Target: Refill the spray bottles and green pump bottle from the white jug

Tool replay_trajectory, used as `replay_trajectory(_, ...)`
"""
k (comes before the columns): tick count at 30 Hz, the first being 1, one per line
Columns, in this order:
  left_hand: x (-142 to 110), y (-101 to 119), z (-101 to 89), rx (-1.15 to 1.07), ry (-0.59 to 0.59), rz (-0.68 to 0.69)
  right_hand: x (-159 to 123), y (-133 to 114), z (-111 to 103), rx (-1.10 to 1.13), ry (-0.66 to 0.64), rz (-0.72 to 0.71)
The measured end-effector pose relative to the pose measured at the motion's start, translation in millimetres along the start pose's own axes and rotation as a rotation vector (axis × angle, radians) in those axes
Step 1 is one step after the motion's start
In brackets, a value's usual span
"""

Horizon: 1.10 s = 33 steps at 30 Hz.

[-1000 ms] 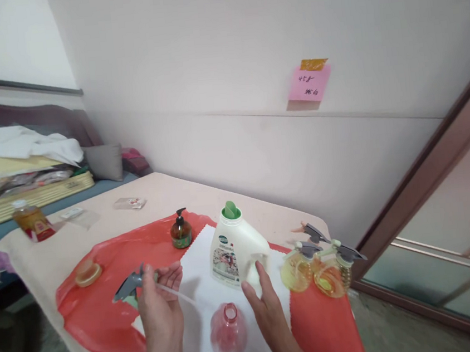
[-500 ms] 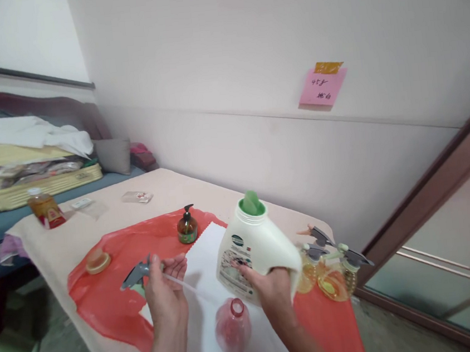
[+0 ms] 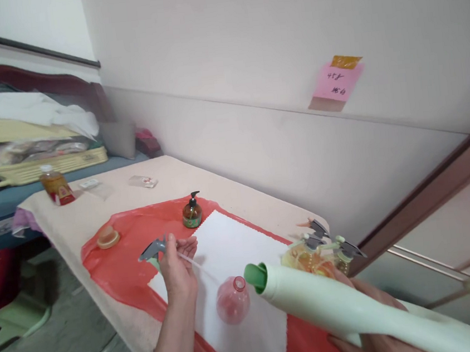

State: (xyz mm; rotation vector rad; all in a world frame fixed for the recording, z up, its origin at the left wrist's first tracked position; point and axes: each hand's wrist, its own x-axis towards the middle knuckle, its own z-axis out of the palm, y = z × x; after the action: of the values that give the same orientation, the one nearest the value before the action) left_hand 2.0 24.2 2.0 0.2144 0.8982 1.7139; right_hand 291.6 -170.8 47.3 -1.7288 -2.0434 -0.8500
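My left hand (image 3: 179, 266) is closed on a grey trigger spray head (image 3: 153, 249), its clear dip tube slanting down toward the pink bottle. That pink spray bottle (image 3: 232, 302) stands uncapped on the white paper (image 3: 246, 242). In my right hand (image 3: 371, 318) is a pale detergent jug (image 3: 327, 300), tipped nearly on its side with its green spout (image 3: 254, 277) close beside the bottle's mouth, apart from it. I see no liquid leaving the spout. Most of my right hand's fingers are hidden by the jug.
Several yellow spray bottles (image 3: 308, 255) stand behind the jug. A brown pump bottle (image 3: 191, 211) and a round lid (image 3: 107, 237) rest on the red plastic sheet (image 3: 134, 223). An amber bottle (image 3: 56, 186) stands at the table's far left. A pink note (image 3: 338, 82) hangs on the wall.
My right hand has tilted the jug from upright to nearly horizontal, bringing its spout left and down beside the pink bottle. My left hand still holds the spray head. The view has shifted slightly.
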Motion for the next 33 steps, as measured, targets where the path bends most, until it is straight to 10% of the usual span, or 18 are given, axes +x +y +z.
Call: replay_trajectory(33,2.7,2.0,-3.0,0.001,-0.015,0.013,26.2,-12.2,-10.1,-0.424,-0.027,-0.397)
